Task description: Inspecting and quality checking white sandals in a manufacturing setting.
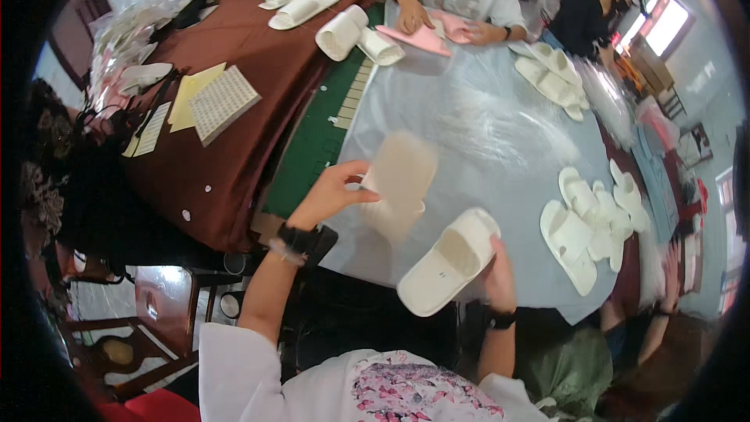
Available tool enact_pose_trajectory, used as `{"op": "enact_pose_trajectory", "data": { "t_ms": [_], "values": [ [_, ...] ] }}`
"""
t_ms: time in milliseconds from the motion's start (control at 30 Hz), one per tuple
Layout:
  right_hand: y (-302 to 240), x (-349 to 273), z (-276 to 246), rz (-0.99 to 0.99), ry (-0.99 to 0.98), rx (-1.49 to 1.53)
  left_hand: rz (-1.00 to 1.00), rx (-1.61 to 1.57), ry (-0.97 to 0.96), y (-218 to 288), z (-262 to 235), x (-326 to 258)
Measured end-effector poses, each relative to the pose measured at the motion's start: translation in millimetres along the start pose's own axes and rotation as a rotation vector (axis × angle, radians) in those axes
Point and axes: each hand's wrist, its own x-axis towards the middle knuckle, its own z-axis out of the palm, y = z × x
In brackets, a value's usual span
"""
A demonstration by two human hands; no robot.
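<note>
Head view: looking down at a person's two hands working over a worktop (484, 141) under clear plastic sheeting.
Left hand (334, 191): its grip is closing on the edge of a blurred beige insole (400, 180), pinching it and lifting it off the sheeting.
Right hand (498, 272): its grip is curling round the heel of a white slipper (449, 262), tilting it at the near edge.
Surface: white slipper pile (594, 223) is lying to the right; a brown cloth (242, 117) is covering the left side.
Room: other people are sitting across.

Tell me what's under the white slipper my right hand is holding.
Under the white slipper lies the pale plastic-covered table. The right hand shows behind it; whatever sits directly beneath is hidden.
</note>
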Motion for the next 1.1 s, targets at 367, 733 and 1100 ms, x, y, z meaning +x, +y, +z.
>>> {"op": "enact_pose_trajectory", "data": {
  "t_ms": [367, 733, 1100],
  "values": [
    [-37, 85, 7, -0.781, 0.241, -1.360, 0.242, 0.703, 0.113, 0, 55, -99],
    [-93, 171, 4, -0.715, 0.411, -1.592, 0.292, 0.604, 0.142, 20, 94, -105],
    [-86, 93, -17, -0.609, 0.496, -1.765, 0.169, 0.309, -0.020, 22, 131, -83]
  ]
}}
